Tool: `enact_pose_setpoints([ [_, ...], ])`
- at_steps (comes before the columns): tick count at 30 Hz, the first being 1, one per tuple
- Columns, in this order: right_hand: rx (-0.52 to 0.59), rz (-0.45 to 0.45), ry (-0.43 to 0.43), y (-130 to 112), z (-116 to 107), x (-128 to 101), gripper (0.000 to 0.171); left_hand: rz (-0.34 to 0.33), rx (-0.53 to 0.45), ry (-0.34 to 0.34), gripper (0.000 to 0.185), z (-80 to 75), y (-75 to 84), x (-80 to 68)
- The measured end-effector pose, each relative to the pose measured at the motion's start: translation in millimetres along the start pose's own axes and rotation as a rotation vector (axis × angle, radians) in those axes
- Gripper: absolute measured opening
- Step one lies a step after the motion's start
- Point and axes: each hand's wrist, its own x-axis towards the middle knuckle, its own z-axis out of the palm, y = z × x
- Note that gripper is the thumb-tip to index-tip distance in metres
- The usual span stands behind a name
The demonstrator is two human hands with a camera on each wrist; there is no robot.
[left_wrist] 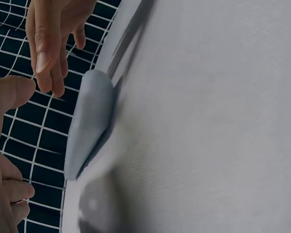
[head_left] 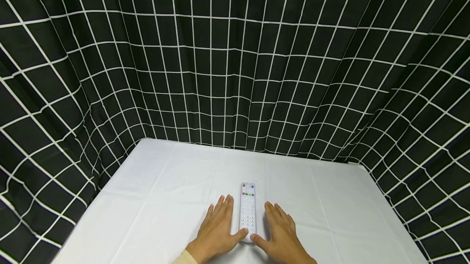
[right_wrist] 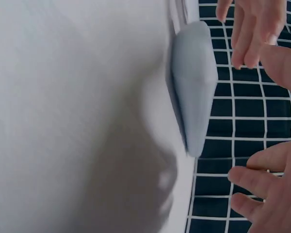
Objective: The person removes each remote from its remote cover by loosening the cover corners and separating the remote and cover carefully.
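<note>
A white remote control [head_left: 248, 211] with colored buttons near its far end lies lengthwise on the white table. To its left is my left hand [head_left: 216, 231], fingers extended forward and thumb pointing in over the remote's near end. On the other side, my right hand [head_left: 280, 233] mirrors it, its thumb close to the same end. Both wrist views show the remote's rounded end [left_wrist: 89, 124] on the cloth, with the hands apart from it and above the surface. Neither hand grips anything.
White cloth with faint creases covers the table [head_left: 165, 182]. A black curtain [head_left: 235, 64] with a white grid pattern hangs behind the table and along both sides. Hand shadows fall on the cloth in the wrist views.
</note>
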Motion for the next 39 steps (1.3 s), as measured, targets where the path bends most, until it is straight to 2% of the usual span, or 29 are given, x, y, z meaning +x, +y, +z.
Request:
enact_pose_setpoints([
  [9, 0.038, -0.031, -0.081, -3.2, 8.2, -2.4, 0.098, 0.005, -0.020, -0.069, 0.094, 10.0, 1.3, -4.7],
  [17, 0.063, -0.032, -0.160, -3.5, 11.1, -3.2, 0.094, 0.015, 0.025, -0.111, 0.093, 14.8, -1.5, -7.1],
  [23, 0.085, -0.020, -0.231, -4.1, 12.6, -1.2, 0.083, 0.025, 0.027, -0.141, 0.083, 19.2, -1.3, -7.9],
  [27, 0.082, -0.021, -0.242, -5.0, 13.7, -0.1, 0.079, 0.022, 0.029, -0.169, 0.075, 21.3, -1.6, -9.4],
  [33, 0.107, -0.030, -0.239, -5.3, 11.2, -3.5, 0.077, 0.031, -0.016, -0.172, 0.072, 21.4, -1.9, -12.2],
  [39, 0.207, -0.027, -0.235, -6.2, 0.2, -6.2, 0.076, 0.076, -0.094, -0.134, 0.074, 11.5, 2.8, -10.6],
])
